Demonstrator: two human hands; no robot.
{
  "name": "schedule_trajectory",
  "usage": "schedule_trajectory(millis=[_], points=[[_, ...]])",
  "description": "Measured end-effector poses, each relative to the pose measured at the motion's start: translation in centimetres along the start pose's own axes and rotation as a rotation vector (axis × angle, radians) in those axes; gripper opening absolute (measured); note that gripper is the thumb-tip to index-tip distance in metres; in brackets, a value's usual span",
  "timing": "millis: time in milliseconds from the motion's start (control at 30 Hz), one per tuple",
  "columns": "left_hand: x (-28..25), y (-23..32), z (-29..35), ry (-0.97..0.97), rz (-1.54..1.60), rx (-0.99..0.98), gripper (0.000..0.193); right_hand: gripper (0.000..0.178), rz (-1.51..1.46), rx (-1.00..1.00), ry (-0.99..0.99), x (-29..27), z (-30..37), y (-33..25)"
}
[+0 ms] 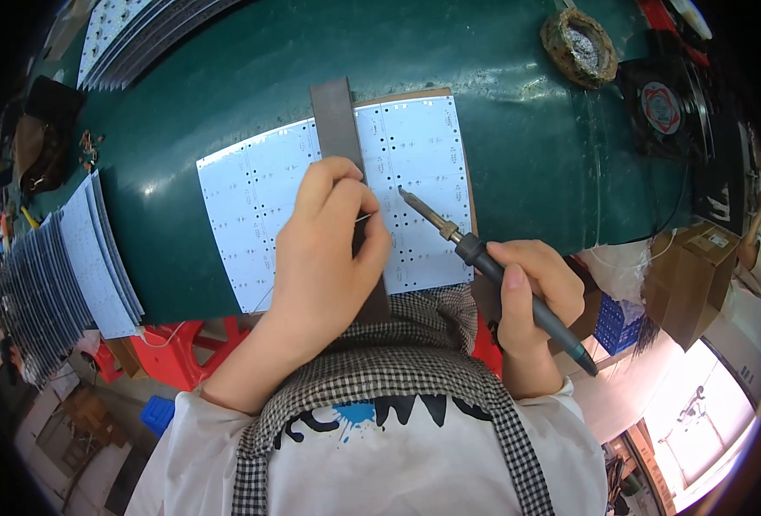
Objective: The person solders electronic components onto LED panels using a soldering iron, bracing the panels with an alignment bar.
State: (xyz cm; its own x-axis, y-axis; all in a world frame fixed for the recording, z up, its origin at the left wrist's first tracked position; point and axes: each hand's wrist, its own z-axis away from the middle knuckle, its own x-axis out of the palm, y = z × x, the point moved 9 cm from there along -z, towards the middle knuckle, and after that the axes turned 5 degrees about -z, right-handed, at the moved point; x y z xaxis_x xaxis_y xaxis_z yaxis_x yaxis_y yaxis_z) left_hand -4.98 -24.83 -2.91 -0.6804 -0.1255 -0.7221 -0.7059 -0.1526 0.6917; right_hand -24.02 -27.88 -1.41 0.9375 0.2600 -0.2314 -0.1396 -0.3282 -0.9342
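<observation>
A white circuit board panel with rows of small dark holes lies before me on the green table. Across its middle runs a dark flat bar. Over the bar, my left hand pinches a thin strand of solder wire between thumb and fingers; a length of it trails out below the hand. My right hand grips a soldering iron by its dark handle. The iron's tip points up and left, over the panel's right part; whether it touches the surface I cannot tell.
Several similar panels stand in a row at the left, and more are stacked at the far left. At the far right are a round bowl with silvery bits and a dark fan. A red stool stands below the table edge.
</observation>
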Motion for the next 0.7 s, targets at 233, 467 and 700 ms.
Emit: schedule_trajectory(millis=[233,467,700], points=[[0.6,0.4,0.3,0.043,-0.097,0.017,0.013,0.015,0.002,-0.028,-0.013,0.6,0.3,-0.2],[0.6,1.0,0.5,0.157,-0.2,0.071,0.011,0.015,0.029,-0.042,-0.052,1.2,0.2,-0.4],[0.7,0.9,0.5,0.118,-0.225,0.066,0.011,0.015,0.036,-0.005,-0.043,1.1,1.3,-0.4]])
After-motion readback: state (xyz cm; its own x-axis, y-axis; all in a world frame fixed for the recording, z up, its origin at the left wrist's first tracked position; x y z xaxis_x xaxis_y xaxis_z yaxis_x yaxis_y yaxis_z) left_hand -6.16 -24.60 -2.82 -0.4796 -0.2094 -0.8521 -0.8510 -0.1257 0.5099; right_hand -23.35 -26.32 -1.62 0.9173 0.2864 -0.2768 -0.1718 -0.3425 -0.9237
